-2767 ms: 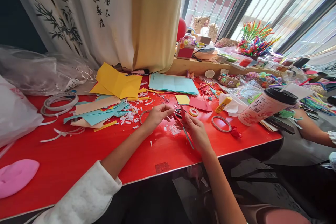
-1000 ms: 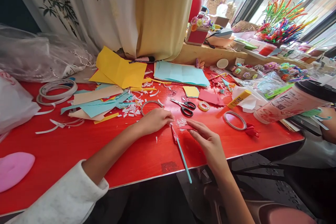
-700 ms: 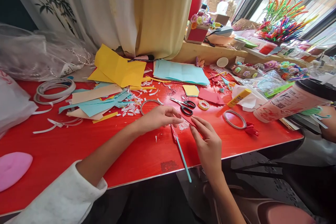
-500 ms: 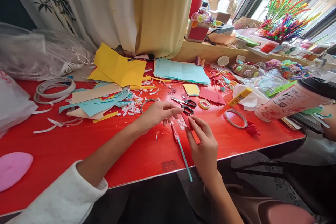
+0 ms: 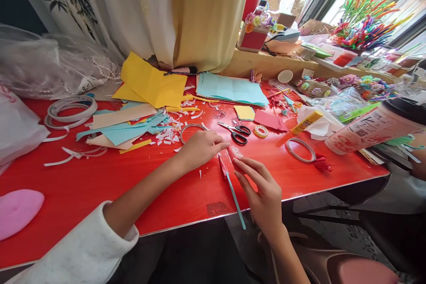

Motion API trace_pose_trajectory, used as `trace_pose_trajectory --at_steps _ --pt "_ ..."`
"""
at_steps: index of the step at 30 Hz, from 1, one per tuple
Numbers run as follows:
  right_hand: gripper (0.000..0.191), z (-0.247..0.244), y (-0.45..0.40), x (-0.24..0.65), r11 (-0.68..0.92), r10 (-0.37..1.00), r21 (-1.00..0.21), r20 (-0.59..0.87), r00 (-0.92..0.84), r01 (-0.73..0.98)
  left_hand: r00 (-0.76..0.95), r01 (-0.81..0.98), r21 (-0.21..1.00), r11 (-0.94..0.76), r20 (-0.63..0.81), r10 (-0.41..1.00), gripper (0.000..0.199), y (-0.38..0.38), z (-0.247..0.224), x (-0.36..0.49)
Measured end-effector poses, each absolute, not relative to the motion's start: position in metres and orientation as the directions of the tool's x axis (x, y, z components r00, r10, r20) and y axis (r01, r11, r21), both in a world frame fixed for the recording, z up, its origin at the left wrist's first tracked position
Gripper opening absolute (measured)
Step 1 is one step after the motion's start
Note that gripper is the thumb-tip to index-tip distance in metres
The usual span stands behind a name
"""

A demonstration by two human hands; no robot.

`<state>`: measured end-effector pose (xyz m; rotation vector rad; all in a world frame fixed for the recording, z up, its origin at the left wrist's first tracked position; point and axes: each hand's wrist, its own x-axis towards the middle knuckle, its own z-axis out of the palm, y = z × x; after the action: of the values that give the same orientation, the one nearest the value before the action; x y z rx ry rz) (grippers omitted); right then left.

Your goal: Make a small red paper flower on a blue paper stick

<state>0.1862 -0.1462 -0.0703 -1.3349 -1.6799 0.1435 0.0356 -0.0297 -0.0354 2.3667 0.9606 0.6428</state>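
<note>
A small folded piece of red paper (image 5: 231,155) is between my two hands, just above the table. My left hand (image 5: 201,148) pinches its upper end between thumb and fingertips. My right hand (image 5: 262,188) has its thumb and fingertips closed on the lower right side of the same piece. Close by on the left lies a light blue paper stick (image 5: 236,202) with red paper wrapped on its upper end; its lower tip sticks out past the table edge. Black-handled scissors (image 5: 238,135) rest with blades spread just beyond my hands.
The red table (image 5: 166,195) bears paper scraps (image 5: 168,133), tape rolls (image 5: 71,111), yellow sheets (image 5: 153,82), blue sheets (image 5: 231,88), red paper squares (image 5: 269,120) and a glue stick (image 5: 306,123). A large cup (image 5: 369,128) leans at the right. Craft flowers crowd the windowsill.
My left hand has turned slightly, fingers now closer together on the red paper. My right hand's fingers have shifted a little down and left along it. The view has shifted slightly.
</note>
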Motion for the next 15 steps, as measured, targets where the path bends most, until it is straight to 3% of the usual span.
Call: trace_pose_trajectory --at_steps 2,4,10,15 --pt "0.034 -0.073 -0.149 0.188 0.363 0.824 -0.635 0.561 0.083 0.682 0.689 0.527 0.440 -0.727 0.280 0.669 0.034 -0.028 -0.038 0.035" --pt "0.031 -0.075 -0.152 0.190 0.315 0.837 -0.684 0.527 0.147 0.658 0.716 0.537 0.351 -0.767 0.290 0.634 0.033 -0.026 -0.041 0.034" --pt "0.030 -0.076 -0.162 0.192 0.229 0.858 -0.745 0.459 0.232 0.627 0.810 0.437 0.580 -0.688 0.079 0.581 0.026 -0.021 -0.041 0.025" --pt "0.031 -0.076 -0.168 0.194 0.212 0.842 -0.727 0.475 0.256 0.653 0.856 0.377 0.620 -0.689 0.050 0.514 0.018 -0.026 -0.040 0.024"
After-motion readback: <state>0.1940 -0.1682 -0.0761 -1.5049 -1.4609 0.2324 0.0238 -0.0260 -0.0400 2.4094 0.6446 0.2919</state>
